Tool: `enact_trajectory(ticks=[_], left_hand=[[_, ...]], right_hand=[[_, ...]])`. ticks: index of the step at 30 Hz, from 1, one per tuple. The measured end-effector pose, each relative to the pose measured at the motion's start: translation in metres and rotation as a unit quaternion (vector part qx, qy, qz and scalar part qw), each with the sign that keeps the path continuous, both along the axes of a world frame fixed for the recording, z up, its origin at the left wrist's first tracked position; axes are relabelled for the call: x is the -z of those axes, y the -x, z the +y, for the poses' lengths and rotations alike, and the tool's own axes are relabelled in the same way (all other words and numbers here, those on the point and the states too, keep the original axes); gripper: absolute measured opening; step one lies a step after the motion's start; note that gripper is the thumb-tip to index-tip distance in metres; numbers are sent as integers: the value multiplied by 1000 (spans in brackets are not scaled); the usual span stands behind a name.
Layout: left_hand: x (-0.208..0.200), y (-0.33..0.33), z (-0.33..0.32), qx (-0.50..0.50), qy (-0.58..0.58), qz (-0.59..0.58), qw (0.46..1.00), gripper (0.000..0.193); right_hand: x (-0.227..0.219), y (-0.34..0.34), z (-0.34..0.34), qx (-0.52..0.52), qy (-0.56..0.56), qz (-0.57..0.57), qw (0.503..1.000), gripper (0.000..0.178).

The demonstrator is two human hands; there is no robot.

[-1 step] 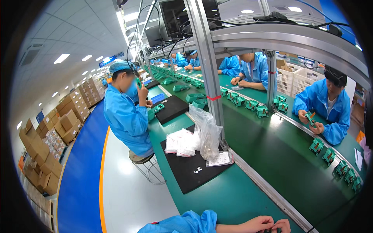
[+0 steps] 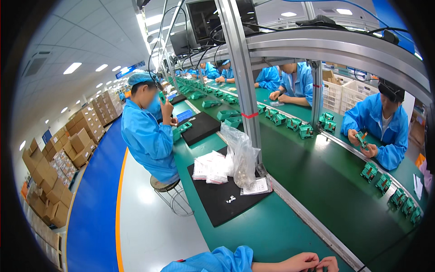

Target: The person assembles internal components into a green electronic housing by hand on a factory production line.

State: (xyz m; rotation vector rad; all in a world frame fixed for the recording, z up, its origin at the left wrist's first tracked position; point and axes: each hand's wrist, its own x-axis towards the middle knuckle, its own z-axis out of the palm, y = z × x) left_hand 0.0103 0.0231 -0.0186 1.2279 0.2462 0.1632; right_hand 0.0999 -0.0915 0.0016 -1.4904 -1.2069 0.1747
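At the lower edge, my left hand (image 2: 299,261) comes in from the left out of a blue sleeve (image 2: 222,260), its fingers bent and closed. Close beside it is my right hand (image 2: 330,263), fingers curled, partly cut off by the picture's edge. Whatever the two hands hold between them, if anything, is hidden. Both are over the green bench (image 2: 267,226). Beyond them lies a black mat (image 2: 215,204) with a few small white pieces (image 2: 230,199), flat white packets (image 2: 210,167) and a clear plastic bag (image 2: 241,149) with small parts at its bottom.
A metal post (image 2: 242,86) stands between the bench and the green conveyor (image 2: 303,177). Green housings (image 2: 306,130) line the conveyor's far side. One co-worker (image 2: 147,131) sits ahead at left; another (image 2: 378,127) handles a green part across the conveyor. Cartons (image 2: 50,177) stand far left.
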Motion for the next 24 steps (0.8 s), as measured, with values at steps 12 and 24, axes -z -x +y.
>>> enact_trajectory(ticks=[12,24], left_hand=[[2,2,3,-21,-1,-3,1000,15],[8,1,4,-2,-18,-10,1000,14]], right_hand=[[-5,5,7,5,-1,-72,997,12],[-2,2,6,-2,8,-51,999,11]])
